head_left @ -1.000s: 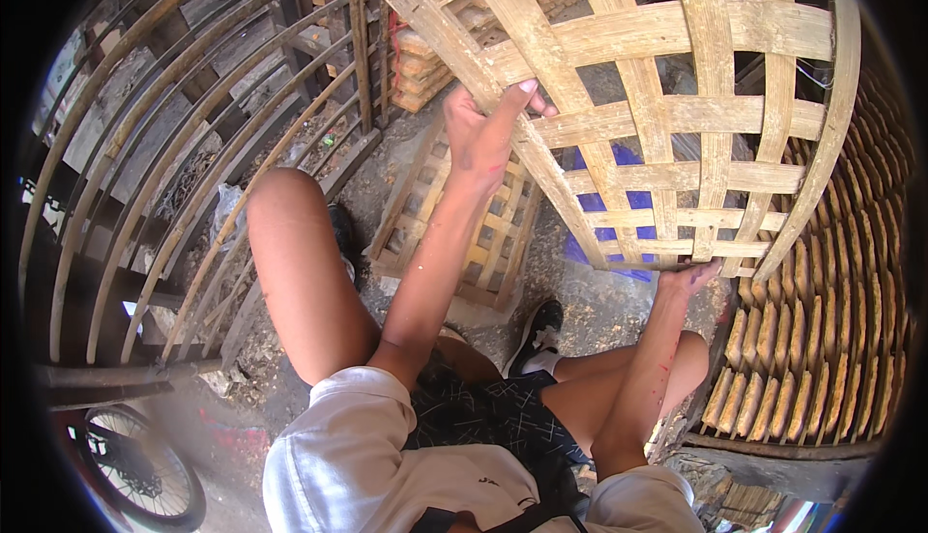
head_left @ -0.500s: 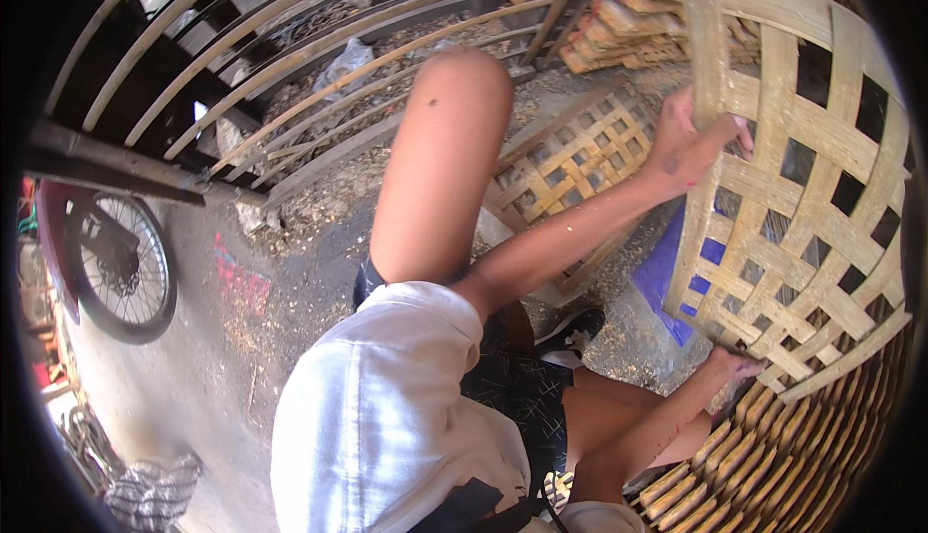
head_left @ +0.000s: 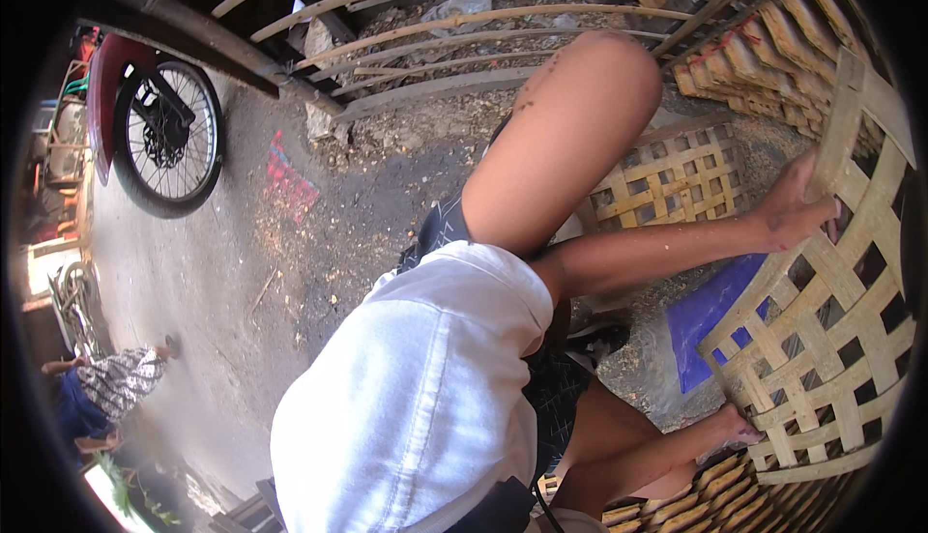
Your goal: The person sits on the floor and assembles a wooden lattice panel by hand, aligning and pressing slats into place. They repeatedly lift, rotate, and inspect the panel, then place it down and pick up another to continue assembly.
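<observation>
A large woven bamboo panel (head_left: 836, 306) with an open square weave stands tilted at the right side of the view. My left hand (head_left: 802, 202) is closed around its upper left edge, the thumb laid over the strip. Lower down, my right hand (head_left: 733, 427) grips the panel's bottom corner; its fingertips are partly hidden by the rim. Behind the left forearm lies another woven bamboo panel (head_left: 672, 185), on the ground. A blue sheet (head_left: 710, 316) rests on the ground beside the held panel and shows through its weave.
Stacked bamboo panels stand at the upper right (head_left: 773, 55) and lower right (head_left: 735, 499). A slatted bamboo fence (head_left: 464, 21) runs across the top. To the left are a motorbike wheel (head_left: 169, 137) and a person in patterned clothing (head_left: 121, 383). Debris litters the ground (head_left: 319, 243).
My view has turned, so the fence, wheel and ground shift. The held panel now appears lower and farther right, still in both hands. The person at left shows more fully.
</observation>
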`<move>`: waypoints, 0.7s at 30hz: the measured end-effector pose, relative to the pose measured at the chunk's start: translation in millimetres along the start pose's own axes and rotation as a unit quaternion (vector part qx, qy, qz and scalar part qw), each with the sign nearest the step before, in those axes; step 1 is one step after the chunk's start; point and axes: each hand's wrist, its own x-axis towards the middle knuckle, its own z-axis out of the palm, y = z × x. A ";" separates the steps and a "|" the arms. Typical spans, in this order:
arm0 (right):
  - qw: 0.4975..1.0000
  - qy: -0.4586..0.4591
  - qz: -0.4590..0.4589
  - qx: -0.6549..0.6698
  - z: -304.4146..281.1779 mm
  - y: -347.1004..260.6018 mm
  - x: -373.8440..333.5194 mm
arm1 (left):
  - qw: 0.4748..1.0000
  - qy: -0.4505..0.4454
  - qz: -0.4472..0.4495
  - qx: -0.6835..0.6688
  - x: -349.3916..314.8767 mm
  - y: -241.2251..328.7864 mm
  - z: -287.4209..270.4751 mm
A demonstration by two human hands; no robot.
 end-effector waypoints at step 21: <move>0.998 -0.046 0.027 -0.028 11.1 7.7 -1.1 | 0.996 0.029 0.038 -0.081 9.2 -14.3 2.2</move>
